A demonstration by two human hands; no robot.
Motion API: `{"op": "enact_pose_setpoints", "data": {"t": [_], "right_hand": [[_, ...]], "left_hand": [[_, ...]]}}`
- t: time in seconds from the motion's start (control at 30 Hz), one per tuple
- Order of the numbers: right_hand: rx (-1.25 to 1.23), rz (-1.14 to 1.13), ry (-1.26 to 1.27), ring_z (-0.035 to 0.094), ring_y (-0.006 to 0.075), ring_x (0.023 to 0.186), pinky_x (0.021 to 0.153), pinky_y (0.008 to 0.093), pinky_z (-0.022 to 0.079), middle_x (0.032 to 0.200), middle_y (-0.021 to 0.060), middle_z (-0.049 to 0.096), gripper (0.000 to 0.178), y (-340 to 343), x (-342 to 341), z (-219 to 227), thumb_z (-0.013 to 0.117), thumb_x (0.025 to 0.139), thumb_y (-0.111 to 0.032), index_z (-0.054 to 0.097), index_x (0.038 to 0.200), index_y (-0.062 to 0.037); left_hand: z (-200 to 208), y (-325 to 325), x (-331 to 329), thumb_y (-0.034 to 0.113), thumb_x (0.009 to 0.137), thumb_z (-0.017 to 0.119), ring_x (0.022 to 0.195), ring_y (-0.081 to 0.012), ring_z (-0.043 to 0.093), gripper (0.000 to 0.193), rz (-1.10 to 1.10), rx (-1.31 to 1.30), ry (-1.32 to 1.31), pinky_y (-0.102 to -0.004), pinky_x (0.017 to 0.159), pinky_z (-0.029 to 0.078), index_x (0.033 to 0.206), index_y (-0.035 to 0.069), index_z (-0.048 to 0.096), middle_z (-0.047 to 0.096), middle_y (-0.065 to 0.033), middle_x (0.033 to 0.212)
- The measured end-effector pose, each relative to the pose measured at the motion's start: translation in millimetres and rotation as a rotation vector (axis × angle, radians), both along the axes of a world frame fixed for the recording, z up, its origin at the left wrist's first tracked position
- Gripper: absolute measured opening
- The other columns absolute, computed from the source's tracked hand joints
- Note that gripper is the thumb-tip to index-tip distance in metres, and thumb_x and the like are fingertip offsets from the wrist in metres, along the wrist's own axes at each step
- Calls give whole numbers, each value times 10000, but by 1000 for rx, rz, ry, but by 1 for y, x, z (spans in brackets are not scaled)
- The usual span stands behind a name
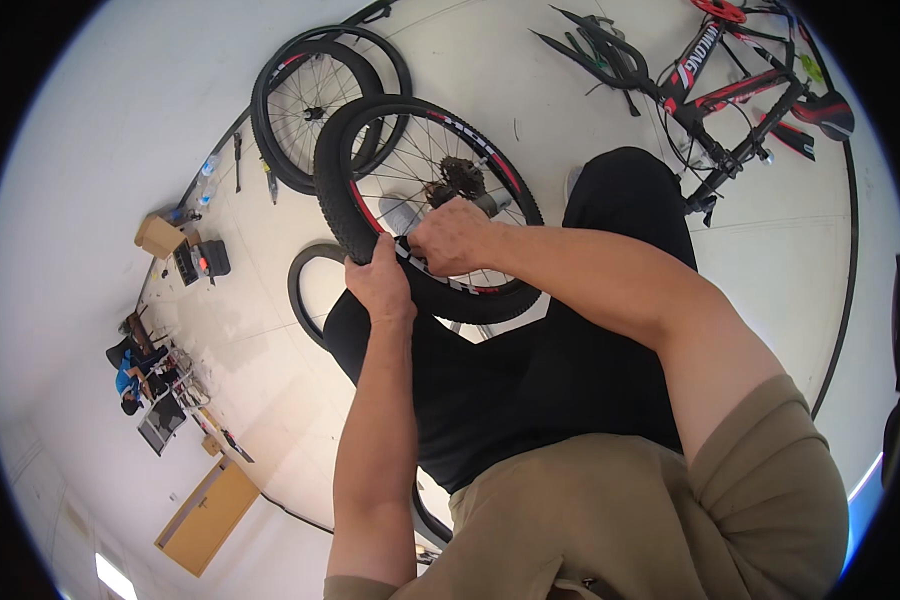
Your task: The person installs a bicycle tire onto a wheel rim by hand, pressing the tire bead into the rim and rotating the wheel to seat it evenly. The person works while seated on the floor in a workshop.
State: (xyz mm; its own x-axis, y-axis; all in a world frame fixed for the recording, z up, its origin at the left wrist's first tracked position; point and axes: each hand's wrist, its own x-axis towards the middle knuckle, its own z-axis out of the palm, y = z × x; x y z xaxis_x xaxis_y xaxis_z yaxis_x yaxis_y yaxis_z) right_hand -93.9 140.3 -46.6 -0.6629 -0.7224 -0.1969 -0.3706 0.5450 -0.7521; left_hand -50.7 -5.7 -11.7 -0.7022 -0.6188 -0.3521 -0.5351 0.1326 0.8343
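A bicycle wheel with a knobbly black tyre, a black, red and white rim and a rear cassette leans tilted against my legs. My left hand is wrapped round its near left edge, thumb up on the rim. Right beside it, my right hand is a closed fist over the rim and spokes. A small dark piece shows between the two hands at the rim; its kind is not clear, and the fist hides most of whatever it grips.
Another wheel and a loose tyre lie beyond. A black hoop is by my left leg. At right lies a red and black bicycle frame. Farther left are a cardboard box, a toolbox and a seated person.
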Motion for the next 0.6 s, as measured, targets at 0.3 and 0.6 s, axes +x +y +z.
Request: {"op": "enact_pose_setpoints", "data": {"t": [0.3, 0.6], "right_hand": [[-46, -75, -207, 724, 370, 983, 895, 480, 551, 999, 176, 760, 267, 1, -8, 6, 610, 920, -278, 791, 1012, -104], [16, -82, -199, 729, 369, 993, 900, 481, 553, 992, 186, 763, 268, 3, -8, 7, 617, 919, -269, 785, 1018, -86]], "left_hand": [[15, -3, -8, 100, 885, 781, 761, -152, 656, 251, -33, 168, 18, -315, 678, 534, 1056, -38, 659, 691, -72, 903], [31, -8, -8, 104, 861, 813, 812, -183, 669, 350, -102, 228, -30, -337, 743, 562, 1117, -63, 643, 698, -93, 959]]}}
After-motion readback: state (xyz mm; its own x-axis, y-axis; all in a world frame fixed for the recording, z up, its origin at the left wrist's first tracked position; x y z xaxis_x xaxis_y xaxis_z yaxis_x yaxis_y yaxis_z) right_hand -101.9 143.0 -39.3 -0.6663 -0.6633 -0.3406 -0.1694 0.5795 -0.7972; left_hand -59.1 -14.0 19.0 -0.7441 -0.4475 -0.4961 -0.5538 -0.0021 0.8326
